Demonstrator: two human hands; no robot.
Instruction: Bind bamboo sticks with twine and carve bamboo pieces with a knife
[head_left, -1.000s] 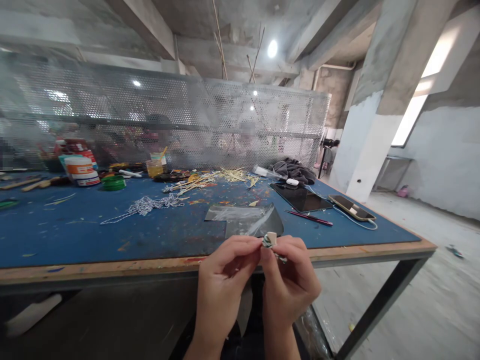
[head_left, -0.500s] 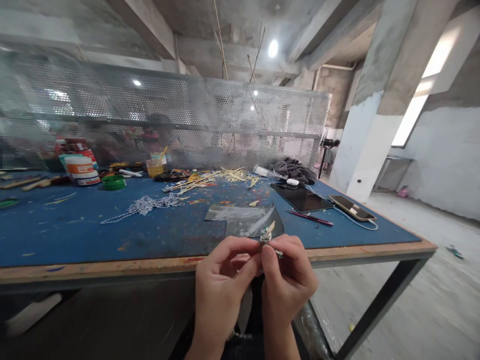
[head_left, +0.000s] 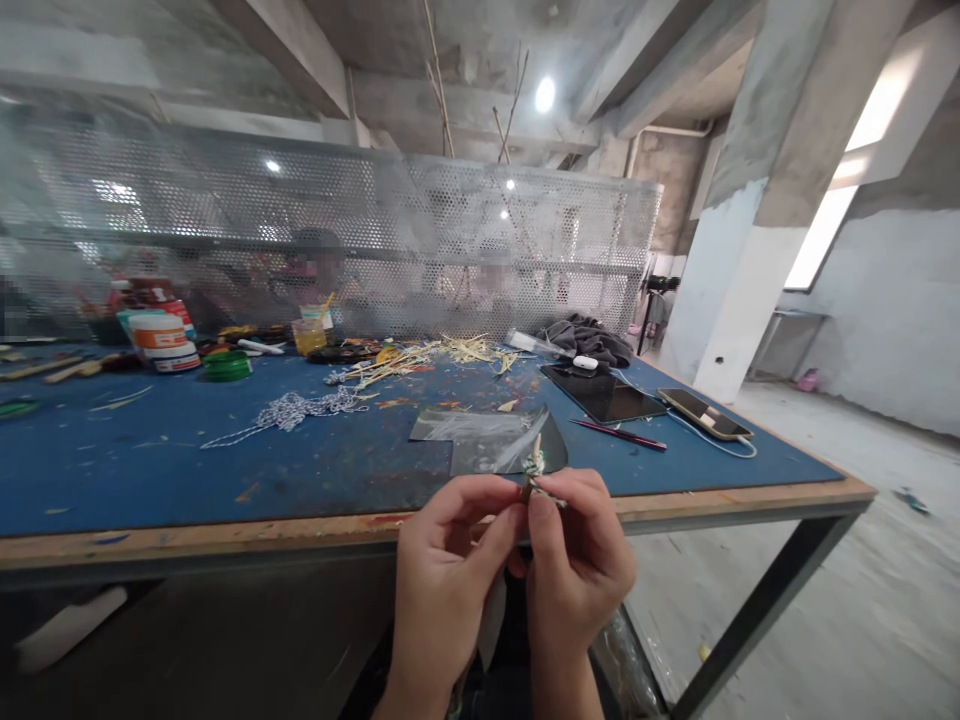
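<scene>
A small stick-like piece wrapped in green and white cord (head_left: 533, 465) stands upright between my fingertips, its pale pointed tip showing on top. My left hand (head_left: 457, 560) pinches its lower part from the left. From the right, my right hand (head_left: 574, 560) pinches at the cord, and a short end of it pokes out by the fingers. Both hands are in front of the table's wooden edge (head_left: 300, 535). Just beyond them lies a dark sheet with a clear plastic film (head_left: 480, 435).
On the blue table top lie tangled white-and-dark cord (head_left: 296, 408), pale thin strips (head_left: 469, 350), a tablet (head_left: 600, 395), a phone (head_left: 703, 413) with a cable, and a dark red pen-like tool (head_left: 619, 435). Paint jars (head_left: 163, 343) stand at the left.
The cord-wrapped piece has turned slightly, so its pale tip now looks narrower and more upright. Both hands have shifted very slightly, keeping their pinch.
</scene>
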